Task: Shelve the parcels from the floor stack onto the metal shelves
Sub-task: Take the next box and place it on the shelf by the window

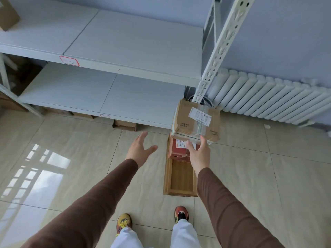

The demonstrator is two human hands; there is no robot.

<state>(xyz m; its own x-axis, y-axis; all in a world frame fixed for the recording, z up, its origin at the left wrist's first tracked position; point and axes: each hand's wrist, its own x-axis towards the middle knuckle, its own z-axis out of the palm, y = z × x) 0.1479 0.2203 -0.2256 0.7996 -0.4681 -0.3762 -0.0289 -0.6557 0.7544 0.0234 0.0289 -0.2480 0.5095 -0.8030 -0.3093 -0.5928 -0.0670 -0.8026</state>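
A brown cardboard parcel (196,120) with a white label and clear tape sits atop the floor stack, over a red box (179,149) and a long flat wooden-looking box (180,178). My right hand (199,154) touches the brown parcel's near edge, fingers spread along it, not closed round it. My left hand (140,150) hovers open to the left of the stack, holding nothing. The white metal shelves (125,42) stand ahead, the upper and lower (100,93) boards bare on this side.
A slotted white shelf upright (223,45) rises just behind the stack. A white radiator (268,97) lines the right wall. Cardboard boxes (124,124) lie under the lowest shelf, another box (7,15) on the upper shelf's far left. My shoes (181,214) stand on the tiled floor.
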